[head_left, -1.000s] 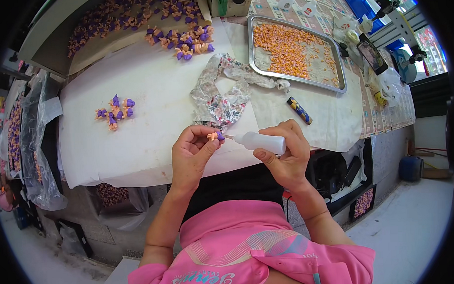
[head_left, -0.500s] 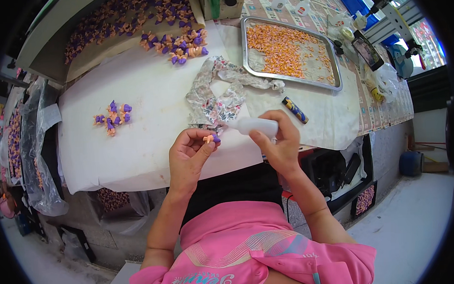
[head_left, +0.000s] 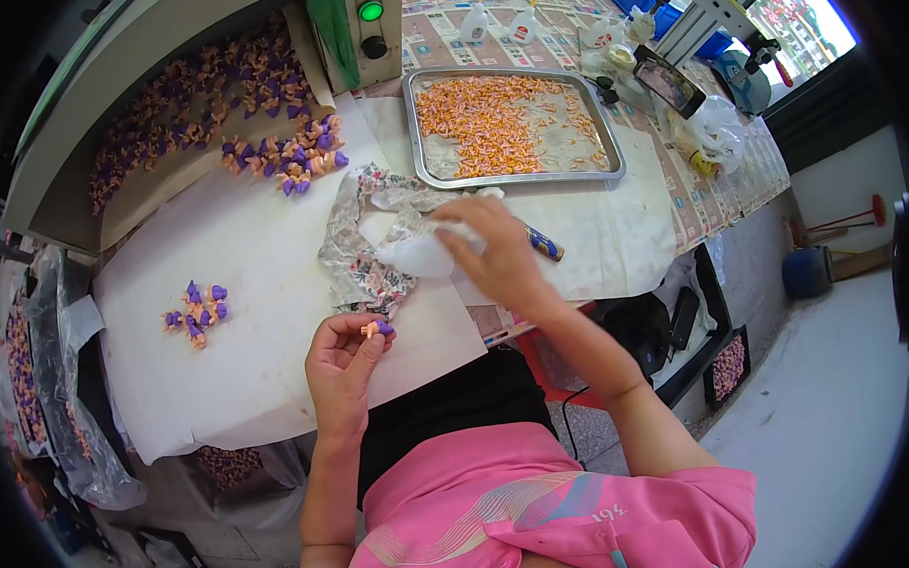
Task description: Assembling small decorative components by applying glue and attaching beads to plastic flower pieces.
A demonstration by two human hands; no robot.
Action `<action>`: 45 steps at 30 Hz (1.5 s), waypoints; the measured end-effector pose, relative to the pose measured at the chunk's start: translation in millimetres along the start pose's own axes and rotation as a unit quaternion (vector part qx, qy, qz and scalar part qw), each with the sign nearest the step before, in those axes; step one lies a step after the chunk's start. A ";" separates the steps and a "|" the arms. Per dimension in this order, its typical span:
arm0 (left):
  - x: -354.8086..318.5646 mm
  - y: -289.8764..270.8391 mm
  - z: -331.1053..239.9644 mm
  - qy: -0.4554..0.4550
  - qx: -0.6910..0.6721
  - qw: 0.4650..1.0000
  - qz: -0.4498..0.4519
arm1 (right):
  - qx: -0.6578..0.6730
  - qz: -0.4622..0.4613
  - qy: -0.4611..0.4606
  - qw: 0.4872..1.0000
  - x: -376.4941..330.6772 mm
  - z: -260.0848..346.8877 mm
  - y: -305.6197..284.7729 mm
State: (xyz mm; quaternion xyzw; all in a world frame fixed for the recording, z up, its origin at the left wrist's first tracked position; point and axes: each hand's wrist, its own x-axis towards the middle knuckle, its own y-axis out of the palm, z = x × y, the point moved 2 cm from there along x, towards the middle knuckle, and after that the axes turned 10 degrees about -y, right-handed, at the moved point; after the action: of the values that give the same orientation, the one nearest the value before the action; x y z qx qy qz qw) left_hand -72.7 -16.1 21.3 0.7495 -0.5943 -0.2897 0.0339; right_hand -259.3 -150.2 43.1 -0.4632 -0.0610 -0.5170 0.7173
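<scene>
My left hand (head_left: 339, 363) is pinched round a small peach-and-purple plastic figure (head_left: 377, 329), just over the table's front edge. Its purple end points to the right. Above the patterned cloth (head_left: 345, 243), my right hand (head_left: 495, 251) is slightly blurred, its thumb and fingers apart. A white squeeze bottle (head_left: 421, 256) lies on its side on the cloth, close by those fingertips. Several like figures (head_left: 197, 313) are grouped on the white sheet to the left. More of them (head_left: 288, 160) are heaped farther back, at the mouth of a machine.
A metal tray (head_left: 519, 179) of small orange-and-pink pieces stands at the back. Beside my right hand lies a dark blue patterned cylinder (head_left: 543, 243). The machine (head_left: 46, 188) with a green light arches over the back left. A phone (head_left: 668, 80) is mounted at the right.
My right hand has moved the squeeze bottle away from the figure and laid it on the cloth, and its fingers have come apart. My left hand still pinches the figure. The view has shifted.
</scene>
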 end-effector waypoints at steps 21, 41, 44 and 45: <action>-18.7 -14.5 -14.9 0.007 -0.003 1.000 0.003 | -0.319 0.267 0.019 0.909 98.5 -91.5 5.1; -9.0 -58.7 4.7 0.053 0.010 0.998 0.022 | 0.437 0.111 0.303 0.840 -37.1 88.8 77.4; -9.0 -61.1 6.9 0.050 0.003 0.998 0.025 | 0.408 0.114 0.295 0.857 -38.5 88.5 81.1; -9.0 -61.4 6.6 0.053 0.007 0.998 0.027 | 0.408 0.115 0.295 0.856 -38.7 87.6 82.4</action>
State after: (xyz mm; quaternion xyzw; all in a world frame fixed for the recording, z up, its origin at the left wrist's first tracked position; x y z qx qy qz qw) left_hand -23.4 11.9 -4.9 0.7475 -0.6138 -0.2447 0.0681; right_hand -177.0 -57.0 21.0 0.0412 0.0021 -0.4720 0.8806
